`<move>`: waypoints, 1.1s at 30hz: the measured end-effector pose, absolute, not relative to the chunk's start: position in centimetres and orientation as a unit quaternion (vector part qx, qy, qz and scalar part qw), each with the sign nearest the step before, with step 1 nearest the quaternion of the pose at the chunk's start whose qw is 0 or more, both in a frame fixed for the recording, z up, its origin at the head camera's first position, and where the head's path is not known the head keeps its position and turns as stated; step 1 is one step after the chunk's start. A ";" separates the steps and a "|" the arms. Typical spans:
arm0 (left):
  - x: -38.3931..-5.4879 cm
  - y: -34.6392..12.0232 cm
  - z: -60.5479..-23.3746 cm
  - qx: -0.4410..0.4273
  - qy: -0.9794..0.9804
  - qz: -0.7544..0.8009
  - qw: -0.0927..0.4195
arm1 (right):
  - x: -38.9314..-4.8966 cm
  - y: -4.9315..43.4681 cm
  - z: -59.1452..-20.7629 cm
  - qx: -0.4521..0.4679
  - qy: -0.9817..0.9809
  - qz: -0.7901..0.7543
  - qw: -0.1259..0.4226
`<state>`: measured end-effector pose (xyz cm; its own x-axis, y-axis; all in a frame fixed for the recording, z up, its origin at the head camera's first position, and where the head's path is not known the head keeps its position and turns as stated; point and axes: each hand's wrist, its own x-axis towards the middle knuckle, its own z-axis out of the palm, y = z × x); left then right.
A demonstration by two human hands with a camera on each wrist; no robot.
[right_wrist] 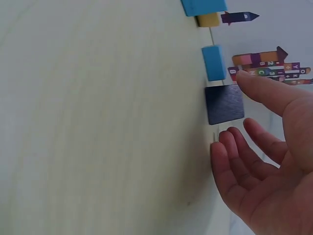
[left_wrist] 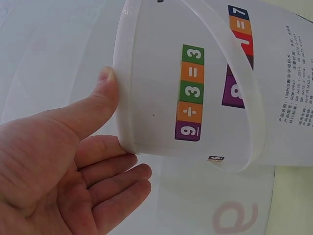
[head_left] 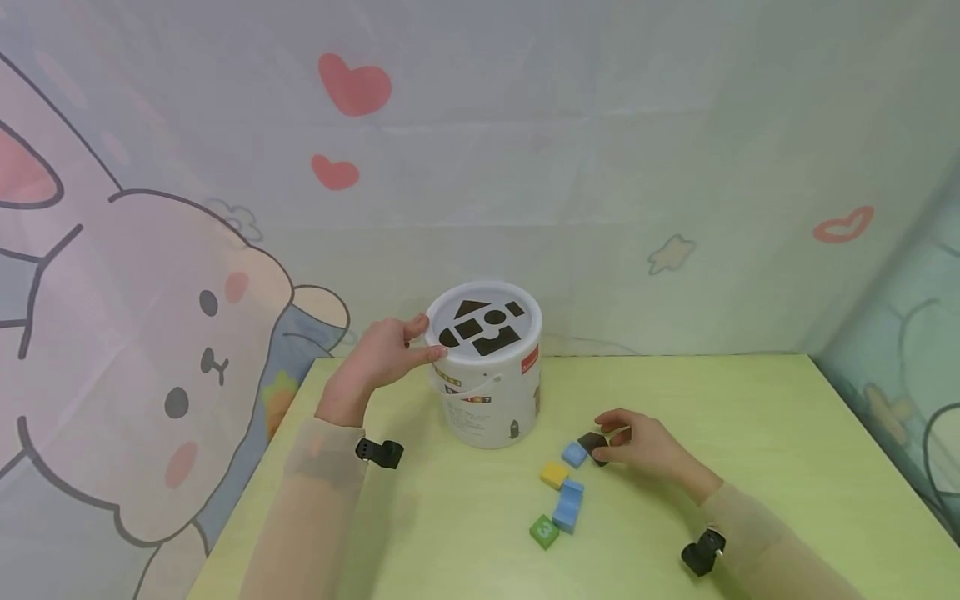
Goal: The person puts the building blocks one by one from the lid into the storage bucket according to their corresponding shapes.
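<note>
A white bucket (head_left: 491, 400) stands at the back of the table, its lid (head_left: 467, 353) cut with several shaped holes. My left hand (head_left: 386, 354) holds the lid's left edge between thumb and index finger; the other fingers are off it in the left wrist view. On the right, my right hand (head_left: 645, 446) is at a black block (head_left: 592, 443). Thumb and fingers stand on either side of this block (right_wrist: 224, 104), with a visible gap in the right wrist view. Beside it lies a small blue block (head_left: 574, 454).
Nearer the front lie a yellow block (head_left: 554, 475), a larger blue block with a curved cutout (head_left: 568, 506) and a green block marked 3 (head_left: 544, 532). The bucket's thin handle (left_wrist: 254, 107) hangs down its side. A printed cloth (head_left: 600, 167) hangs behind the table.
</note>
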<state>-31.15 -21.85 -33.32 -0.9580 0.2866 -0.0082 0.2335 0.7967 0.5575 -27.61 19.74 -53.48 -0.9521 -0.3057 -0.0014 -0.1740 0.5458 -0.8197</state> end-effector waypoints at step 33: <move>-31.1 -21.9 -33.6 0.139 0.946 0.292 0.037 | -26.7 18.8 -54.2 -0.127 0.903 -0.409 0.029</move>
<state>-31.14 -21.94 -33.63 -0.9585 0.2848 0.0114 0.2417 0.7908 0.5623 -26.67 18.78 -54.24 -0.9662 -0.2526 0.0519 -0.2058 0.6340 -0.7454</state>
